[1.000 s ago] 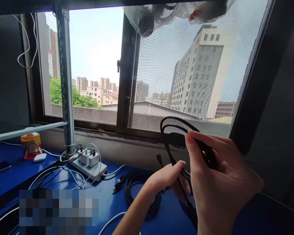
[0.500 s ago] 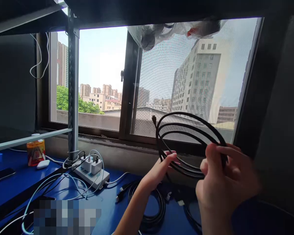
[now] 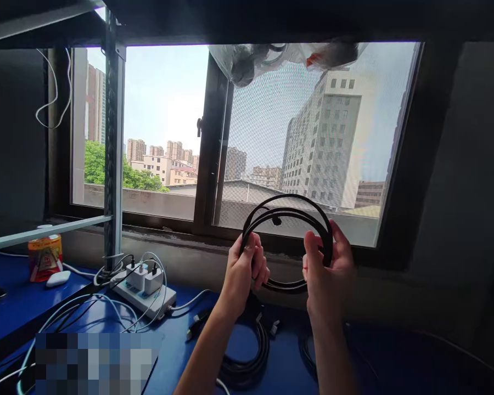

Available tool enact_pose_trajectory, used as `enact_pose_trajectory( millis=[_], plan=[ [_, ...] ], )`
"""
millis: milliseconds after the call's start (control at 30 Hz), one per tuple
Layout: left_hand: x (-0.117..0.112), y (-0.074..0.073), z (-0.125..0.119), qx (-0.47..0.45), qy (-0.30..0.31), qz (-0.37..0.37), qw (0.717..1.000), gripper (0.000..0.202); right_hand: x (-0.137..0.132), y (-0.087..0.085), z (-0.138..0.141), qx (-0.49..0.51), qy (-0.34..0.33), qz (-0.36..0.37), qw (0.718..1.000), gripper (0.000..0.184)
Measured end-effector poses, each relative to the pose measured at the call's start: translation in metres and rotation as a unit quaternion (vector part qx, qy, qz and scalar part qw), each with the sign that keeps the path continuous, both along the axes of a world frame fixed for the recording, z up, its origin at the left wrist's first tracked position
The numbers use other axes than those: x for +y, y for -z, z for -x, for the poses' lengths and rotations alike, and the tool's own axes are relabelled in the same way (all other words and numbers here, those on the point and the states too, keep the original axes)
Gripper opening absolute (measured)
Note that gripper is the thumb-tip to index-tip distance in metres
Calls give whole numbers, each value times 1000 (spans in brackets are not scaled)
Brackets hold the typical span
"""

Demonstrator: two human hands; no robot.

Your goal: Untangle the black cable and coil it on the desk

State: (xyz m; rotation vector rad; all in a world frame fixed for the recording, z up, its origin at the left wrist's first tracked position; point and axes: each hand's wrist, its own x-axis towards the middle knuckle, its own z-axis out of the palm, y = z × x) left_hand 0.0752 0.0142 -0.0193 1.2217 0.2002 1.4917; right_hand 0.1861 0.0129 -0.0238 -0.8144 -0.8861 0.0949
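Observation:
A black cable (image 3: 290,211), wound into a loose coil of several loops, is held up in front of the window above the blue table. My left hand (image 3: 249,263) is closed around the left side of the coil. Opposite it, my right hand (image 3: 327,255) grips the right side between thumb and fingers. One dark connector (image 3: 276,221) shows inside the top of the loops. Below my hands, a second coiled black cable (image 3: 257,362) lies on the table, partly hidden by my left forearm.
A white power strip (image 3: 144,291) with chargers plugged in stands left of my arms, with thin cables around it. Farther left are an orange-red package (image 3: 45,258) and a white case (image 3: 58,278). A metal shelf post (image 3: 114,137) rises before the window. Part of another black coil (image 3: 307,351) lies beside my right forearm.
The coil has become rounder and tighter between my hands. My right hand has moved left, and my left hand now wraps the coil's left side. The connector has shifted from outside to inside the loops.

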Motion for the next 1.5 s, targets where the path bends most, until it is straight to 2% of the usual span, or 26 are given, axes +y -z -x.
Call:
enact_pose_trajectory(
  millis=[67,133,267,367,500,633,733,800,900,967,1133,1267,1400,1500],
  plan=[
    [0,-2,7,24,-14,1,1000,55,-4,-3,-1,21,-16,10,1000,74],
    [1,-3,15,68,-30,5,997,55,-9,-5,-2,7,-8,3,1000,68],
    [2,-5,25,150,-61,21,986,53,-19,-8,-5,-115,52,-31,991,47],
    [-1,-7,27,154,-77,39,984,49,-25,-9,-5,-168,38,-42,984,37],
    [-2,-9,24,141,-71,59,986,49,-27,-10,-3,-157,4,-61,986,28],
    [0,-10,19,141,-99,78,982,49,-21,-9,-2,-155,2,-73,985,24],
    [0,-9,15,154,-124,89,976,51,-11,-6,-5,-151,1,-51,987,24],
    [-2,-10,13,160,-108,95,977,53,-3,-3,-10,-160,3,-32,987,24],
    [-5,-12,11,157,-21,122,980,56,5,0,-15,-192,31,-34,980,23],
    [-5,-12,9,156,14,146,977,58,5,0,-17,-209,49,-43,976,22],
    [-5,-11,9,191,11,152,970,57,-6,-3,-11,-195,69,-47,977,25],
    [-16,-15,14,151,-56,102,982,57,-13,-6,-5,-151,61,-72,984,26],
    [-30,-20,19,116,-122,45,985,62,-13,-5,-2,-133,27,-27,990,47],
    [-35,-20,22,102,-161,6,982,65,-12,-4,1,-143,7,2,990,43]
  ],
)
